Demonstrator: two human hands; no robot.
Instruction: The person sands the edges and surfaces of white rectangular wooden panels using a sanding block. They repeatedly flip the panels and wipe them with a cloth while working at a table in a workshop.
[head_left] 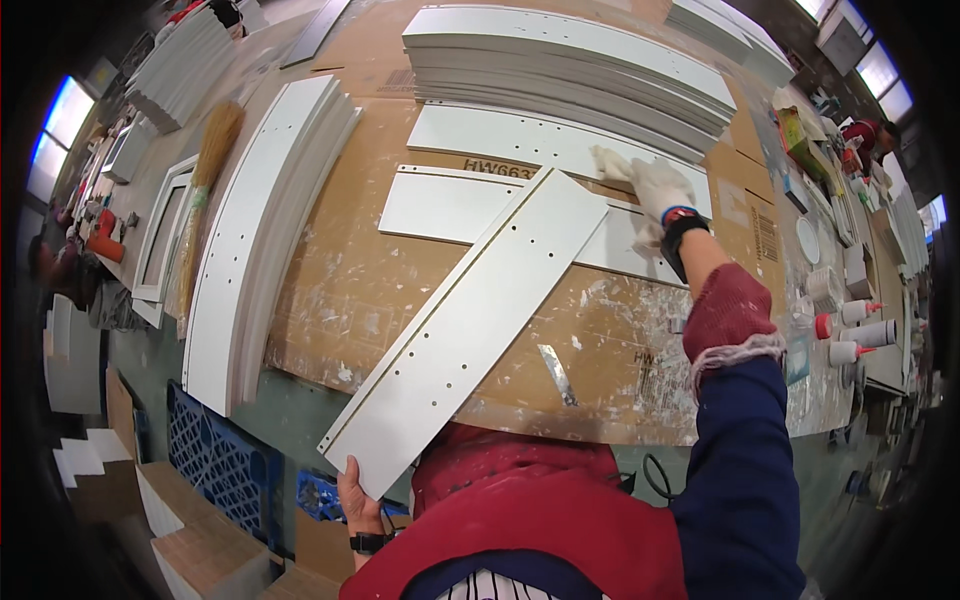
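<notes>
A long white board (470,325) with small drilled holes and a groove along one edge slants across the table, its near end overhanging the front. At that near end my left hand (360,497), bare and with a black wristband, grips the board's edge. My right hand (672,195) reaches out to the far right with a bunched white cloth (625,170), which hides most of its fingers. The cloth is over another drilled white board (480,133) lying crosswise. Beneath the slanting board lies a shorter white board (440,203), partly covered.
A tall stack of white boards (560,65) stands at the back, and another stack (255,240) runs along the left. A metal strip (557,375) lies on the paint-spotted cardboard (610,340). Glue bottles (855,312) stand right; a broom (205,170) lies left. A blue plastic crate (220,455) is below.
</notes>
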